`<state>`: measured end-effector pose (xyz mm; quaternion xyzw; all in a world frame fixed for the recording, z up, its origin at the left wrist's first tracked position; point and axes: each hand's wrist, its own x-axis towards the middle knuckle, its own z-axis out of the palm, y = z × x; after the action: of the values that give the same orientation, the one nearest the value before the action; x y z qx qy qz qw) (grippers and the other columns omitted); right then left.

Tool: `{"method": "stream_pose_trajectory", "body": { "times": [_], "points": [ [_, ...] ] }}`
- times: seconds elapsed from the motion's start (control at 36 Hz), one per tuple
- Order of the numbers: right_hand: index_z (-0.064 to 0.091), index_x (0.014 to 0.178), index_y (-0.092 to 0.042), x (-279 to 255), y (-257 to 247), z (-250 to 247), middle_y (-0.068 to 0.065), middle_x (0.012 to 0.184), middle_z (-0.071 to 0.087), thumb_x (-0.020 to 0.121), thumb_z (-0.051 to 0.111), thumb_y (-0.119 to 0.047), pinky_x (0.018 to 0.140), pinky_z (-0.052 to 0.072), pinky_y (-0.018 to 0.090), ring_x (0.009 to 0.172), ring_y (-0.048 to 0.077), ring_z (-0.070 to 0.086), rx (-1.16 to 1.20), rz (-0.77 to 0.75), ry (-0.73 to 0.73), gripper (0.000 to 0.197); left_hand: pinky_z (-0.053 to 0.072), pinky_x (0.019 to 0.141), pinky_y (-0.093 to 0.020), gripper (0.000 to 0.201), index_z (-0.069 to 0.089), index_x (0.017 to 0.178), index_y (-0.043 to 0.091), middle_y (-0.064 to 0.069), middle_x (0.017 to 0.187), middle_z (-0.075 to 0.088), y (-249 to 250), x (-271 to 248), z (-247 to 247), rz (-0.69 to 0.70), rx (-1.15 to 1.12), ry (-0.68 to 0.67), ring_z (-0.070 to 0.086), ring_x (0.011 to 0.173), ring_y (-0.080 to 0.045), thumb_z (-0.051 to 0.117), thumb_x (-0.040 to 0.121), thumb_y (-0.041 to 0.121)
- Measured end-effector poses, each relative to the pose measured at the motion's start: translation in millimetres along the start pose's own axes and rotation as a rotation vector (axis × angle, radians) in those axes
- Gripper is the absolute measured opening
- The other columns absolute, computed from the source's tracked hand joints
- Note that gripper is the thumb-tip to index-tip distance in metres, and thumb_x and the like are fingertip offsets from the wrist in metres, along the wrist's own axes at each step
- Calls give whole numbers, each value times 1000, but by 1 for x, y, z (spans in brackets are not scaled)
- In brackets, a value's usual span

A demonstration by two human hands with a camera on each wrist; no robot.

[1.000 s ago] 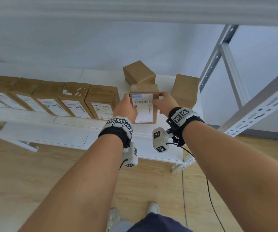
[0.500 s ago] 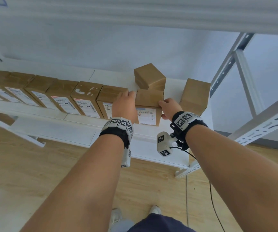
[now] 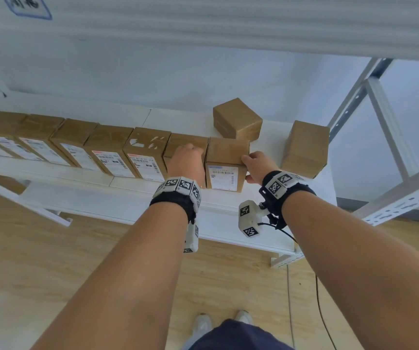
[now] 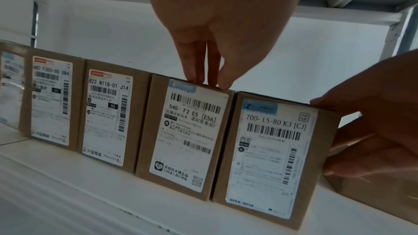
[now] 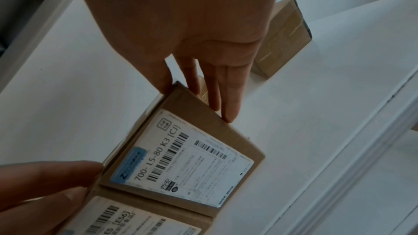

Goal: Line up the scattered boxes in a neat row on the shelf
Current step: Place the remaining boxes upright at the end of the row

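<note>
Several brown cardboard boxes with white labels stand in a row (image 3: 107, 152) along the front of the white shelf (image 3: 132, 198). The box labelled 700 (image 3: 224, 164) (image 4: 271, 149) (image 5: 181, 155) stands upright at the row's right end, against the box labelled 540 (image 4: 185, 131). My left hand (image 3: 185, 160) (image 4: 203, 71) rests straight fingertips on the 540 box's top edge. My right hand (image 3: 255, 164) (image 5: 203, 87) presses straight fingers flat on the 700 box's right side, thumb at its top corner. Two loose boxes remain apart: one behind (image 3: 237, 118), one at the right (image 3: 305, 147).
An upper shelf (image 3: 203, 26) hangs low overhead. A white metal upright with a diagonal brace (image 3: 354, 97) stands at the shelf's right end, close to the rightmost box. A lower shelf board (image 3: 228, 231) juts out beneath. Wooden floor lies below.
The 700 box, held tilted between both hands a second ago, now stands against the row. My left hand has shifted from its left side onto the neighbouring box's top.
</note>
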<state>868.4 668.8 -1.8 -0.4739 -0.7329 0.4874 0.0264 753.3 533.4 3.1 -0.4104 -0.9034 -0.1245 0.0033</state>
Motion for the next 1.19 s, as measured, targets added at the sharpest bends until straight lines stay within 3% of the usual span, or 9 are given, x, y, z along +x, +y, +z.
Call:
{"method": "stream_pose_trajectory", "body": {
  "times": [0.14,0.39,0.5,0.64,0.75,0.89,1.19],
  "points": [
    [50,123,-11,2,-1,4,10,106,64,98,44,-31,87,57,42,96,30,68,64,50,18,33,49,80,-36,37,63,120,15,-7,120,56,-1,5,0,8,20,-7,48,117,-24,47,90,3],
    [50,128,-11,7,1,1,13,113,65,95,49,-34,90,55,46,102,31,65,26,50,63,40,45,86,-35,39,54,129,12,-9,128,52,13,19,-1,53,28,-9,46,120,-26,48,91,10],
    [49,135,-15,17,8,-13,9,122,62,94,50,-36,95,51,41,109,27,61,-16,17,181,46,44,89,-35,39,54,129,12,-9,128,52,27,25,2,63,9,6,46,121,-26,48,92,10],
    [45,138,-15,43,11,-38,6,129,57,93,55,-30,84,44,30,112,23,57,-110,-38,219,48,42,94,-35,35,54,127,12,-9,128,53,50,40,7,37,-12,44,45,120,-26,47,93,11],
    [43,140,-17,65,9,-49,8,138,49,89,60,-37,95,47,35,119,26,54,-197,-96,219,57,41,97,-36,35,54,126,12,-9,127,54,65,52,10,-28,-28,61,45,121,-26,46,92,10],
    [41,140,-18,92,5,-55,11,136,44,84,62,-45,101,45,44,124,30,47,-362,-162,191,66,40,100,-37,39,52,131,14,-8,129,52,77,65,21,-106,-34,63,44,123,-26,44,93,11],
    [40,141,-19,144,-27,-43,10,136,40,75,66,-49,102,40,45,127,31,38,-555,-246,144,77,43,96,-37,37,53,130,14,-8,130,51,77,83,22,-172,34,107,45,123,-26,44,94,16]
  ]
}}
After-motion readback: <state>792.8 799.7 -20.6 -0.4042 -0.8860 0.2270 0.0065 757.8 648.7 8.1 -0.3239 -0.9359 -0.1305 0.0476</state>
